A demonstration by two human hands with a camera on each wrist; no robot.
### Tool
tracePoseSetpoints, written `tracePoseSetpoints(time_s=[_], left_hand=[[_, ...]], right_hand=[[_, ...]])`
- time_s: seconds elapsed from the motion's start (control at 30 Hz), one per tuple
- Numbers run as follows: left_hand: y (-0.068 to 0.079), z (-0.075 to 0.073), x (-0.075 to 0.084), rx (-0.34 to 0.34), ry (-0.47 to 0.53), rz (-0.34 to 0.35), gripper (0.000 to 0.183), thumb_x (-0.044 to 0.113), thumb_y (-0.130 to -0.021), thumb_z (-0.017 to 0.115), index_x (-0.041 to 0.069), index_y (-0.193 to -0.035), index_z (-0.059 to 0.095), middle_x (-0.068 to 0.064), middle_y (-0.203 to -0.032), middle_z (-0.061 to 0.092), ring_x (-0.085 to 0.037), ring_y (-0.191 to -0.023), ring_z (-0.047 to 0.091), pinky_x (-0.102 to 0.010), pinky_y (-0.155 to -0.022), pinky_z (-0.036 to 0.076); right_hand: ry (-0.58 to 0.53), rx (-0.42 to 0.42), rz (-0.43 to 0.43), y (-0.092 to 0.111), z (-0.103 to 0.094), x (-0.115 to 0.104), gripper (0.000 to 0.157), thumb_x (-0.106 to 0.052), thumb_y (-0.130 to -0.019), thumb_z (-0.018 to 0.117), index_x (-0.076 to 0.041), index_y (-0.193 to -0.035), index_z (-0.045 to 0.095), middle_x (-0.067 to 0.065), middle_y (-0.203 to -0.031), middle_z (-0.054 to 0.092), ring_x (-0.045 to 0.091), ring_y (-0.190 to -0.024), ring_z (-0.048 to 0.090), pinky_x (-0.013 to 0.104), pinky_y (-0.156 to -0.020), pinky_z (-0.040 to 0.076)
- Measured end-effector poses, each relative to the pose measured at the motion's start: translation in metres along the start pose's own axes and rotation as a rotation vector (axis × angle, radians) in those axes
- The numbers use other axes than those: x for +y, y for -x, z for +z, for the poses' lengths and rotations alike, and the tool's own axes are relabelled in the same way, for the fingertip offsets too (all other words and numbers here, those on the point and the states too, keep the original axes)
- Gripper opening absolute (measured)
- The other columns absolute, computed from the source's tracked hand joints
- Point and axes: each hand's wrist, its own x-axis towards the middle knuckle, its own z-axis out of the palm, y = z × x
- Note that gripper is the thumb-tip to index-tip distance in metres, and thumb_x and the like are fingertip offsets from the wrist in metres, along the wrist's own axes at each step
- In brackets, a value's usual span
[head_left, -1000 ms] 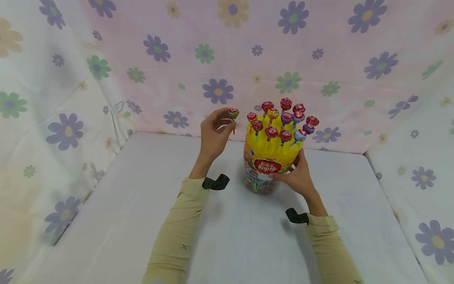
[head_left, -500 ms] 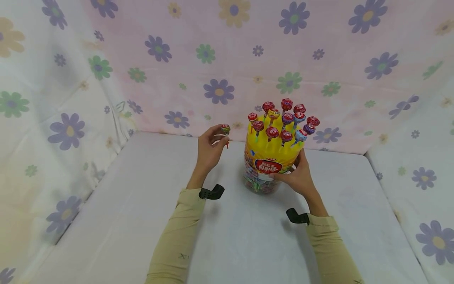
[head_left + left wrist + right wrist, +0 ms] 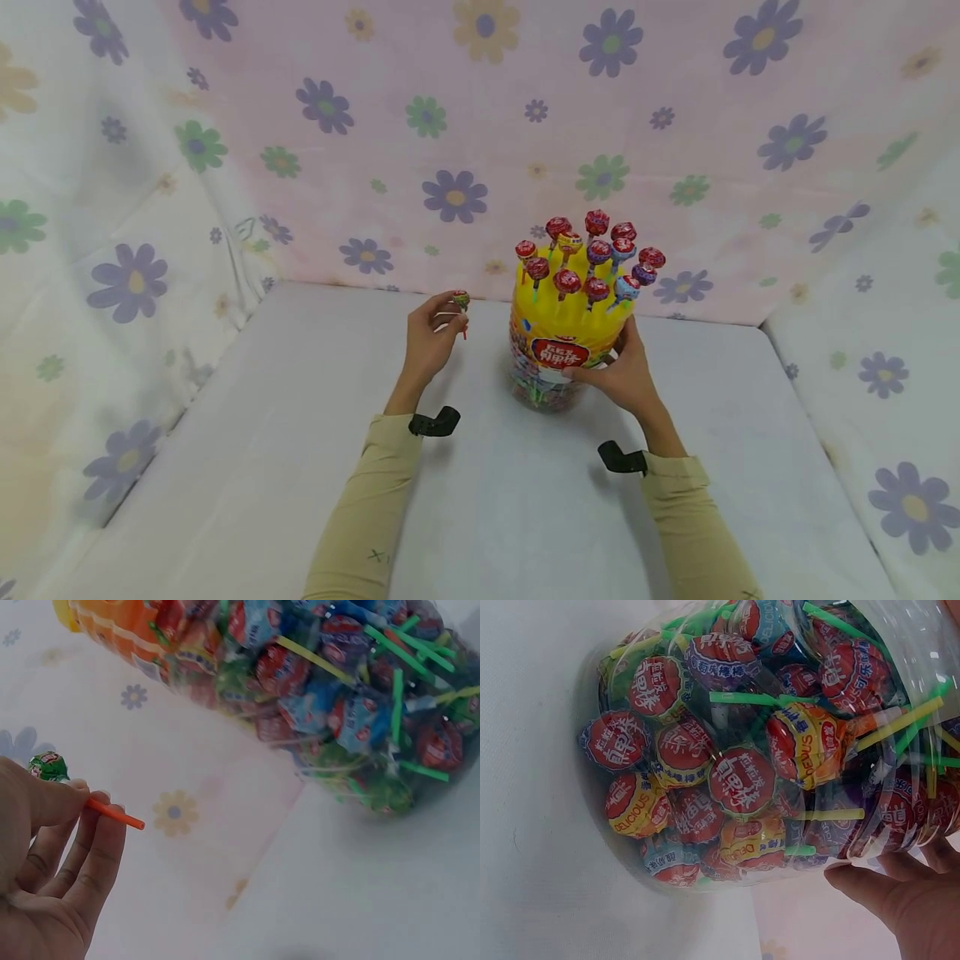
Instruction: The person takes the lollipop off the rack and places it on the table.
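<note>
My left hand (image 3: 431, 337) pinches a green-wrapped lollipop (image 3: 49, 766) between thumb and fingers, left of the jar. Its orange-red stick (image 3: 116, 814) points out past the fingertips in the left wrist view. A clear plastic jar (image 3: 551, 387) packed with wrapped lollipops stands upright on the table, with a yellow top (image 3: 573, 312) and a red label. Several lollipops (image 3: 567, 282) stand upright in that top. My right hand (image 3: 622, 371) holds the jar's right side, thumb across the front near the label; its other fingers are mostly hidden behind the jar.
A white-covered table (image 3: 300, 467) lies under both arms. Flower-patterned cloth (image 3: 300, 208) hangs behind it and at both sides, meeting the table's back edge close behind the jar. A black wrist camera (image 3: 435, 422) is strapped at each sleeve cuff.
My left hand has moved down and to the left, away from the jar, carrying the lollipop. The right hand keeps its hold on the jar; the head view has shifted slightly.
</note>
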Motion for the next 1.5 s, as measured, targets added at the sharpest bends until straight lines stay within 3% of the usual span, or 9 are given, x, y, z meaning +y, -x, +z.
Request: tracePoseSetpoints(time_s=[0.17,0.37,0.57,0.77,0.9,1.2,1.5], left_hand=[[-0.002,0.001,-0.030,0.001,-0.002,-0.044,0.043,-0.006,-0.095,0.065,-0.011,-0.136,0.056,-0.032,-0.115,0.063,-0.047,-0.104,0.068,-0.012,-0.079,0.054],[0.002,-0.001,-0.047,0.010,0.017,-0.100,0.038,-0.006,-0.092,0.068,-0.005,-0.130,0.063,-0.028,-0.109,0.066,-0.039,-0.096,0.072,-0.018,-0.073,0.059],[0.002,0.000,-0.063,0.012,0.007,-0.201,0.038,-0.005,-0.090,0.071,-0.005,-0.128,0.065,-0.027,-0.108,0.068,-0.027,-0.088,0.074,-0.021,-0.072,0.061],[-0.005,-0.001,-0.071,0.012,-0.006,-0.301,0.039,-0.006,-0.088,0.072,-0.009,-0.126,0.063,-0.029,-0.108,0.069,-0.020,-0.085,0.074,-0.023,-0.071,0.062],[-0.011,-0.001,-0.074,-0.002,-0.060,-0.349,0.040,-0.006,-0.088,0.072,-0.009,-0.126,0.063,-0.029,-0.109,0.070,-0.024,-0.087,0.076,-0.025,-0.071,0.063],[-0.022,0.004,-0.082,-0.001,-0.232,-0.395,0.038,0.000,-0.088,0.074,-0.006,-0.125,0.066,-0.026,-0.110,0.073,-0.031,-0.095,0.074,-0.026,-0.073,0.062],[-0.025,0.008,-0.084,-0.014,-0.355,-0.403,0.037,0.002,-0.088,0.072,-0.007,-0.123,0.066,-0.025,-0.111,0.073,-0.035,-0.102,0.072,-0.041,-0.087,0.060]], right_hand=[[0.000,-0.002,0.002,0.000,-0.001,0.001,0.093,-0.010,-0.080,0.087,-0.020,-0.152,0.030,0.008,-0.146,0.051,0.033,-0.134,0.050,0.062,-0.109,0.044],[-0.003,-0.003,-0.005,0.000,0.000,0.002,0.093,-0.010,-0.080,0.087,-0.019,-0.152,0.030,0.008,-0.146,0.050,0.032,-0.135,0.050,0.062,-0.109,0.044],[-0.003,0.003,-0.002,-0.001,0.000,0.001,0.093,-0.009,-0.079,0.088,-0.020,-0.152,0.031,0.007,-0.146,0.050,0.032,-0.135,0.049,0.062,-0.109,0.044],[-0.018,0.000,-0.007,-0.001,0.001,-0.001,0.094,-0.010,-0.079,0.088,-0.021,-0.152,0.030,0.008,-0.147,0.049,0.032,-0.135,0.049,0.062,-0.109,0.045],[-0.018,0.002,-0.009,0.000,0.001,-0.001,0.095,-0.009,-0.078,0.089,-0.021,-0.152,0.031,0.007,-0.147,0.049,0.032,-0.135,0.049,0.062,-0.109,0.044],[-0.002,0.002,0.023,0.000,0.001,0.002,0.095,-0.012,-0.079,0.088,-0.022,-0.153,0.029,0.006,-0.148,0.049,0.032,-0.137,0.048,0.063,-0.111,0.042],[-0.009,-0.003,0.025,0.001,0.001,0.002,0.096,-0.011,-0.079,0.088,-0.022,-0.154,0.028,0.006,-0.148,0.048,0.032,-0.137,0.047,0.063,-0.111,0.042]])
